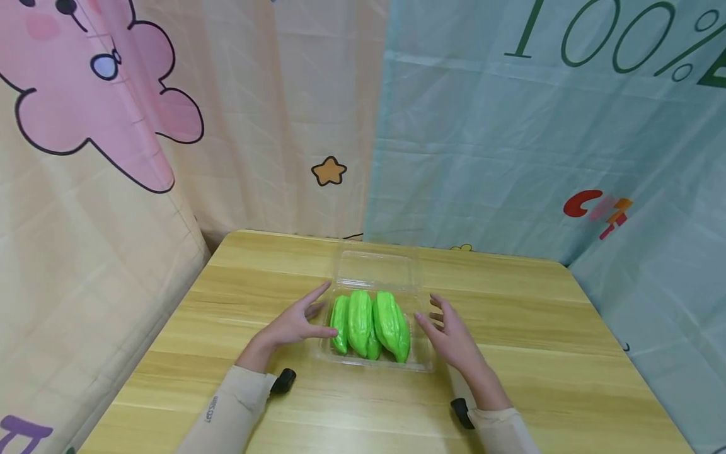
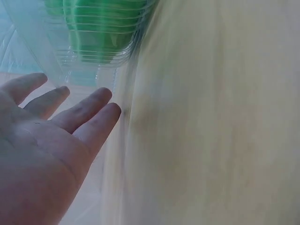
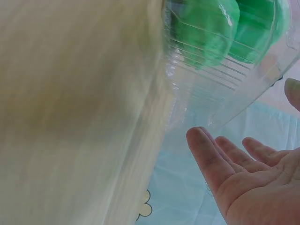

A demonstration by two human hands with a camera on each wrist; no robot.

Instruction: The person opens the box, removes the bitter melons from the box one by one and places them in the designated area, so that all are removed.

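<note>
A clear plastic clamshell box (image 1: 421,359) lies on the table with its lid (image 1: 374,268) folded back, away from the person. Several glossy bright green, ridged, pod-shaped pieces (image 1: 360,321) sit side by side in its base. My left hand (image 1: 292,325) is at the box's left side, fingers spread, the thumb overlapping the leftmost green piece in the head view. To the right of the box is my right hand (image 1: 450,334), its fingers spread and loosely bent, holding nothing. Both wrist views show relaxed fingers beside the box's ribbed wall.
The wooden table (image 1: 539,353) stretches out on both sides of the box. Printed curtains (image 1: 482,139) hang behind it and along both sides. Small black wrist devices (image 1: 283,381) sit at the sleeve cuffs. A dark cord (image 1: 353,236) shows at the far edge.
</note>
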